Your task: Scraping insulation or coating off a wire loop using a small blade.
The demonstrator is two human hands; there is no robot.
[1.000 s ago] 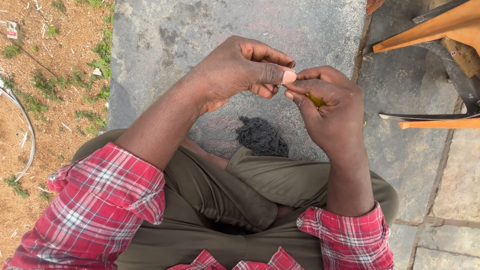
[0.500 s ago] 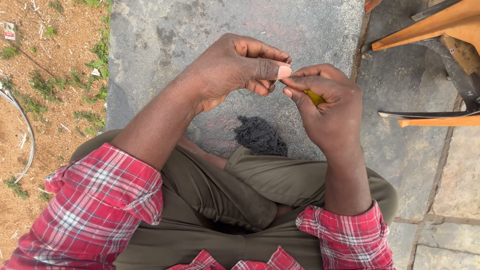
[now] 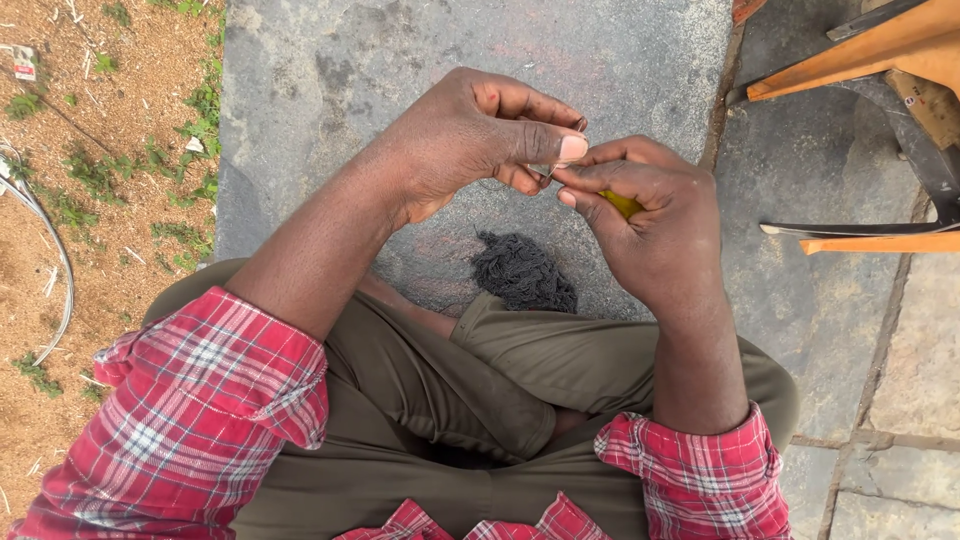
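Yellow item [image 3: 622,204]: mostly hidden inside right hand [image 3: 655,235]; kind not determinable. Thin strand between fingertips of left hand [image 3: 470,140] too small to identify. Wooden frame [image 3: 860,60] cut by top and right edges. Cable [image 3: 40,230] cut at left edge.

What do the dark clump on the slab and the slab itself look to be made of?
The dark clump looks like tangled thread or fibre: matte, charcoal, fuzzy and loose at its edges. The slab looks like rough grey stone or concrete, with a mottled, unpolished, pitted surface.
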